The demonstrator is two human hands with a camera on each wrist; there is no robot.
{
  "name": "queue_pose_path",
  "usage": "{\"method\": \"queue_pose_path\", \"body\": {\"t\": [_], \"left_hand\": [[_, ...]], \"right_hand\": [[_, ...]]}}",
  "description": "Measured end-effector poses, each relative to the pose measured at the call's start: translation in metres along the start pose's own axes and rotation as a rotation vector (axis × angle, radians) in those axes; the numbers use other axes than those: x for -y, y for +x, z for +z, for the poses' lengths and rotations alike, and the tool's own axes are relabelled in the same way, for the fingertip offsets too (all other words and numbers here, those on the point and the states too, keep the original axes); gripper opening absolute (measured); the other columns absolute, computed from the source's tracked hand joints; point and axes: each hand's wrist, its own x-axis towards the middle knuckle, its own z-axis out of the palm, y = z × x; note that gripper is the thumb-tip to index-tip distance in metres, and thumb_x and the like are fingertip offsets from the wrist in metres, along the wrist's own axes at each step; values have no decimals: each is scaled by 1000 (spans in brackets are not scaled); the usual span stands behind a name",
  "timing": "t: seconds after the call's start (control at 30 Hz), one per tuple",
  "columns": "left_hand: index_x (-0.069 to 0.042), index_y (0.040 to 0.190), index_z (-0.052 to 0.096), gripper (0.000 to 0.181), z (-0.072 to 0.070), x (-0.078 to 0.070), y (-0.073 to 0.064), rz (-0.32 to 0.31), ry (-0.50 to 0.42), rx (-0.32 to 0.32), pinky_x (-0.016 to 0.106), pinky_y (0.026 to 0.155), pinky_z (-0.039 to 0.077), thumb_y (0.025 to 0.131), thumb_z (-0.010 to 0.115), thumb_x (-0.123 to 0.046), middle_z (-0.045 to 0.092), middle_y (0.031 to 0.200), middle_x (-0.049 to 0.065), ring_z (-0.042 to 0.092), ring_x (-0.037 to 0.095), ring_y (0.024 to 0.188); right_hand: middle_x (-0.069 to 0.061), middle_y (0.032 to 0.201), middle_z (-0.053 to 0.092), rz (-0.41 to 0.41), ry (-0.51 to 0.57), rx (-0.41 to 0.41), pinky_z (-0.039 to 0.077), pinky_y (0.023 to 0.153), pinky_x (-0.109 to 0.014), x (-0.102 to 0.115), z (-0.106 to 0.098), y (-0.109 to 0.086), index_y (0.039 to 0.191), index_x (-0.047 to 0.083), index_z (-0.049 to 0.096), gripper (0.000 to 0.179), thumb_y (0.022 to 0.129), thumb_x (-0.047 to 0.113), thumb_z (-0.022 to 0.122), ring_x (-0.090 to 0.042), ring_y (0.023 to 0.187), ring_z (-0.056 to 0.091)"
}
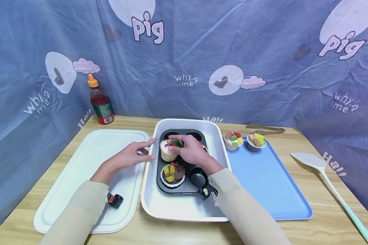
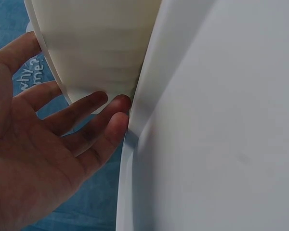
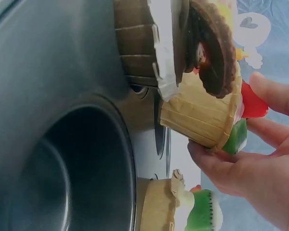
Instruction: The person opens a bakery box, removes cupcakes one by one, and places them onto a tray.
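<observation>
My right hand (image 1: 191,148) pinches a toy cupcake (image 1: 168,151) in a tan paper cup, topped with pink cream and fruit. In the right wrist view that cupcake (image 3: 200,110) is tilted above the dark muffin tin (image 3: 53,72), its base by a cup in the left column. A chocolate cupcake (image 1: 172,174) with yellow pieces sits in the tin's front left cup. Another cupcake (image 3: 161,204), largely hidden by my hand in the head view, sits in the right column. My left hand (image 1: 132,154) has its fingers extended at the left rim of the white basin (image 1: 184,209) around the tin.
Left lies a white lid-like tray (image 1: 104,146); right, a blue tray (image 1: 260,177) carries two cupcakes (image 1: 233,140) at its back edge. Tongs (image 1: 265,129) lie behind it. A sauce bottle (image 1: 102,103) stands at back left. A long-handled white spatula (image 1: 328,173) lies far right.
</observation>
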Motion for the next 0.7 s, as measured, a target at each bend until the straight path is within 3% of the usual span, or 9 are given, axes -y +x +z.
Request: {"method": "queue_pose_path", "body": {"t": [0.07,0.2,0.43,0.7], "left_hand": [[-12,156,37,71,0,0,0,0,1,-2,34,83,49,95,70,-29,68,122,19,63,24,103],[-12,156,37,72,0,0,0,0,-9,-3,35,86,50,95,71,-28,66,126,20,63,23,104],[-13,156,38,71,2,0,1,-12,-15,-11,34,82,48,94,71,-28,69,115,17,61,22,101],[-12,156,38,71,2,-1,1,-12,-17,-14,34,84,49,95,71,-27,67,121,20,62,23,103]], "right_hand": [[-5,135,66,-15,0,-13,46,98,-37,0,-1,-1,135,18,66,44,92,23,74,-18,113,58],[-8,135,66,-58,55,-49,46,104,-41,-1,-7,-3,133,12,68,44,90,18,76,-22,121,60],[-8,130,70,-49,197,-117,49,98,-38,-4,-20,-12,130,8,69,46,86,14,80,-23,114,64],[-4,127,71,-62,207,-138,50,84,-30,-5,-30,-25,126,15,73,45,83,19,83,-21,105,66]]}}
